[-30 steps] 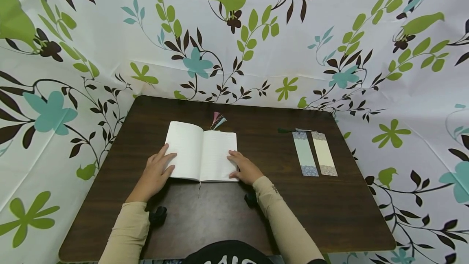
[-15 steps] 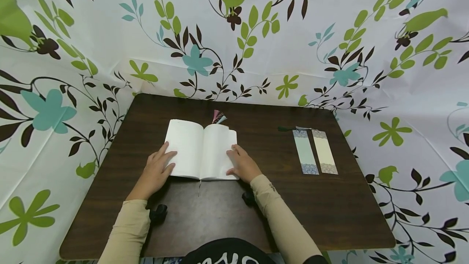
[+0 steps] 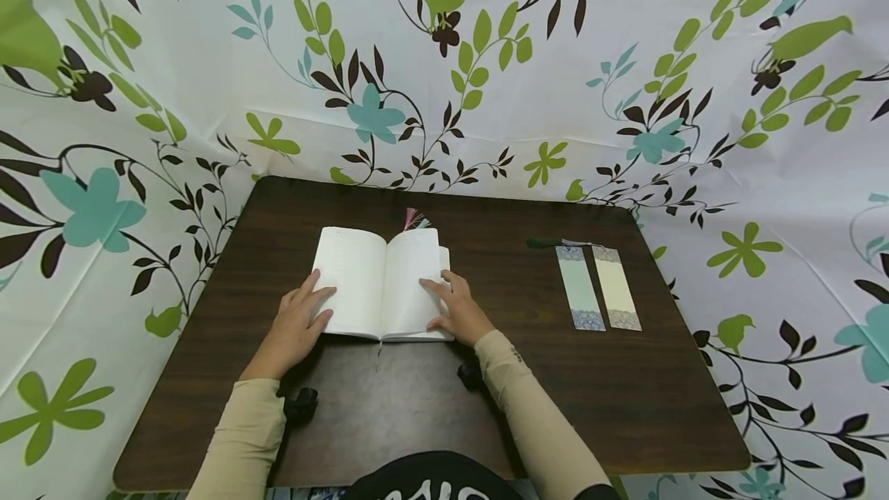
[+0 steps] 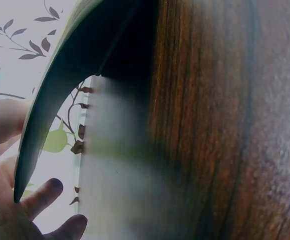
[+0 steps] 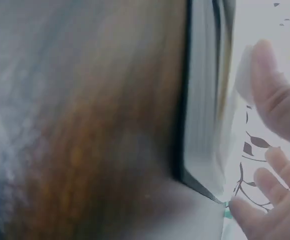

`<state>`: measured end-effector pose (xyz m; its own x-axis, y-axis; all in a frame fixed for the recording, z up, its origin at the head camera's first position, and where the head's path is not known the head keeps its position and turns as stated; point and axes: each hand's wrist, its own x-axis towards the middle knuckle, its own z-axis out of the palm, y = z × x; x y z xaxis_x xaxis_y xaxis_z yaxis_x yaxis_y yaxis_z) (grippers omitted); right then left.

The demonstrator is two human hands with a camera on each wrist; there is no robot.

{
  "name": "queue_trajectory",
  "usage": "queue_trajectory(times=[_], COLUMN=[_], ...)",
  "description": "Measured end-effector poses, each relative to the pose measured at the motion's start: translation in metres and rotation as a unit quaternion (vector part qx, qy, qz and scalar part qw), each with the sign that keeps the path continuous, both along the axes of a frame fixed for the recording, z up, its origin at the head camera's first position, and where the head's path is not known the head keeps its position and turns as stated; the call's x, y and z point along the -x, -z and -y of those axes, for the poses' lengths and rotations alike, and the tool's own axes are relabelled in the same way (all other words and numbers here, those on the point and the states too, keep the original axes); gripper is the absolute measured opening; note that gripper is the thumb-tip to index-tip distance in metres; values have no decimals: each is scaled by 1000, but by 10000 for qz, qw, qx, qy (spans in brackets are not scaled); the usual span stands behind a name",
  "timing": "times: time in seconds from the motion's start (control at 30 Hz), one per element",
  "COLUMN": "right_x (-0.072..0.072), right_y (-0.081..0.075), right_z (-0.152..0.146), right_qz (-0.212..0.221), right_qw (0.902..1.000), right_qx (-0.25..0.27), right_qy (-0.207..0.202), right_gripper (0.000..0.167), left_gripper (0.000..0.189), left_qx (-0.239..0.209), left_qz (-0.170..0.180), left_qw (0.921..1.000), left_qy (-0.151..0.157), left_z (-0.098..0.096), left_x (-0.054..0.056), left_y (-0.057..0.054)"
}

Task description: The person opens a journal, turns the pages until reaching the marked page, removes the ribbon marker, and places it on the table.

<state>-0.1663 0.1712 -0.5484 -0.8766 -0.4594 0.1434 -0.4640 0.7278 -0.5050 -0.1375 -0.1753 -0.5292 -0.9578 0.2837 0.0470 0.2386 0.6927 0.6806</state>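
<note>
An open notebook with white pages lies near the middle of the dark wooden table. My left hand grips its left edge; in the left wrist view the dark cover runs between thumb and fingers. On the right side, my right hand touches the page with thumb and index finger. That page bows upward, and its edge stands inward of the pages beneath. The right wrist view shows the thumb against the page and the other fingers spread near the notebook's corner. Pink and pale blue tassels stick out behind the notebook.
Two tasselled bookmarks lie to the right, a pale green bookmark and a cream bookmark. A thin ribbon hangs from the notebook's spine. Behind the table hangs a patterned cloth with birds and leaves.
The right-hand page has shifted left and bowed up, uncovering the edge of pages below. My right fingers have moved slightly left over it. The left hand has stayed in place.
</note>
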Motion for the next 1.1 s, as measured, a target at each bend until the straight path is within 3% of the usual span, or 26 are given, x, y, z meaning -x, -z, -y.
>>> queue_trajectory(times=[0.1, 0.2, 0.3, 0.4, 0.57, 0.63, 0.87, 1.1], right_x=[1, 3, 3, 2, 1, 1, -9, 0], right_y=[-1, -2, -1, 0, 2, 0, -28, -1], right_z=[-1, -1, -2, -2, -3, -3, 3, 4], right_qz=[397, 1035, 1355, 1443, 2139, 2337, 2342, 2026], right_qw=[9967, 9805, 9647, 9558, 9120, 8990, 9098, 9148], right_qx=[686, 1641, 2254, 2557, 3452, 3642, 3333, 3328], right_qy=[-188, -302, -104, 172, 576, 674, 793, 1069], right_gripper=[76, 65, 51, 43, 47, 48, 44, 41], left_gripper=[43, 43, 43, 43, 43, 43, 43, 43], left_qx=[-3, 5, 16, 6, -10, -1, 43, 63], left_qz=[24, 28, 16, 1, -18, -26, -47, -35], left_qw=[10000, 10000, 10000, 10000, 10000, 10000, 10000, 10000], left_qy=[-6, -10, -11, 2, 22, 25, 6, 3], left_z=[0, 0, 0, 0, 0, 0, -1, 0], left_x=[0, 0, 0, 0, -1, -1, -2, 0], left_y=[0, 0, 1, 2, 3, 3, 3, 4])
